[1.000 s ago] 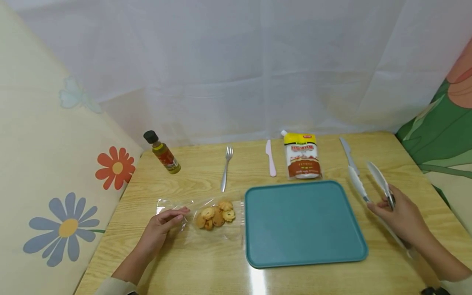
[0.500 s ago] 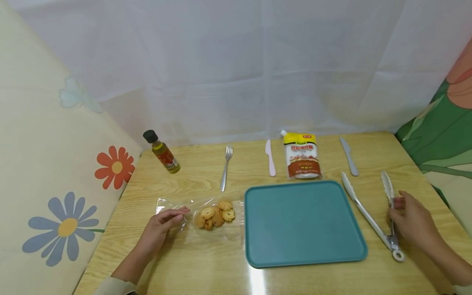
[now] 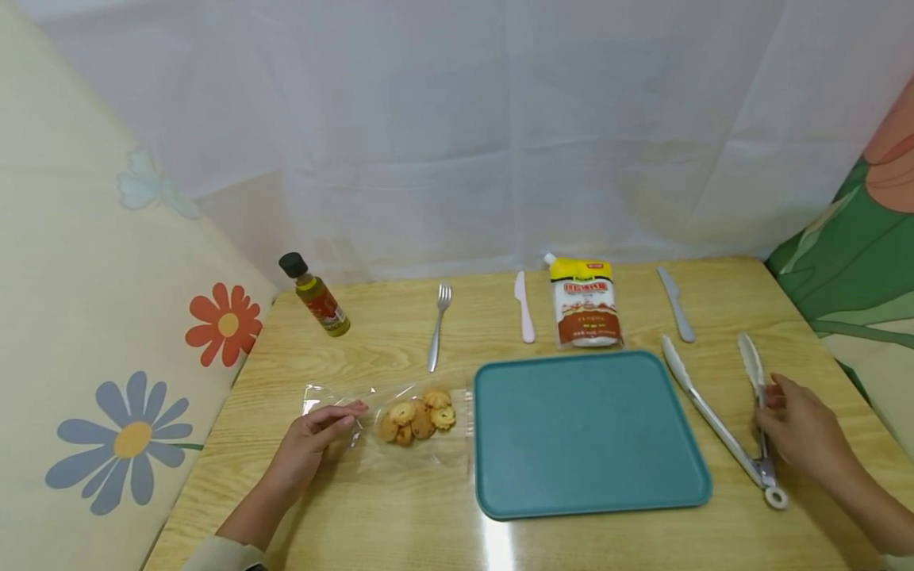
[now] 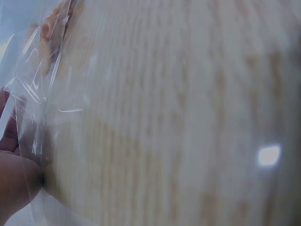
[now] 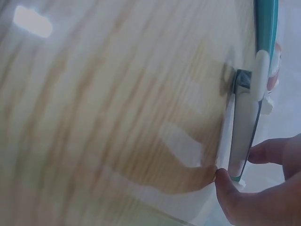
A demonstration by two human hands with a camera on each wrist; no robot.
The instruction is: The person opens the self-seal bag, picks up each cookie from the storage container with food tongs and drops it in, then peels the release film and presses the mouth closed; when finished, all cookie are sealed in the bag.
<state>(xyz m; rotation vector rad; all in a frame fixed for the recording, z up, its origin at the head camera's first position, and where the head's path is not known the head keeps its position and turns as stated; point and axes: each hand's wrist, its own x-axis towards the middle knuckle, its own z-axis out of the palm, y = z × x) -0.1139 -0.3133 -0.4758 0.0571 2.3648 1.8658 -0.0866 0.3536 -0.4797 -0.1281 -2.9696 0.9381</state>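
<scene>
A clear plastic bag [image 3: 446, 454] of cookies [image 3: 421, 420] lies left of the teal tray [image 3: 593, 436]. My left hand [image 3: 314, 434] pinches the bag's left end; in the left wrist view the film [image 4: 32, 70] partly covers the fingers. To the right of the tray, metal tongs [image 3: 723, 428] lie spread apart on the table, with their ring end toward me. My right hand [image 3: 807, 426] holds the right arm of the tongs. In the right wrist view, thumb and finger stand on either side of that tong arm [image 5: 243, 127].
Along the back are an oil bottle [image 3: 324, 301], a fork [image 3: 439, 321], a pink knife [image 3: 524, 308], a spouted pouch [image 3: 585, 305] and a grey knife [image 3: 676, 304]. White cloth [image 3: 457, 143] hangs behind the wooden table [image 3: 400, 523]. Flower-patterned panels flank both sides.
The right hand has lowered the tongs from a raised, narrower position onto the table, where their arms now spread wider. In the last half second little has moved. The left hand stays still.
</scene>
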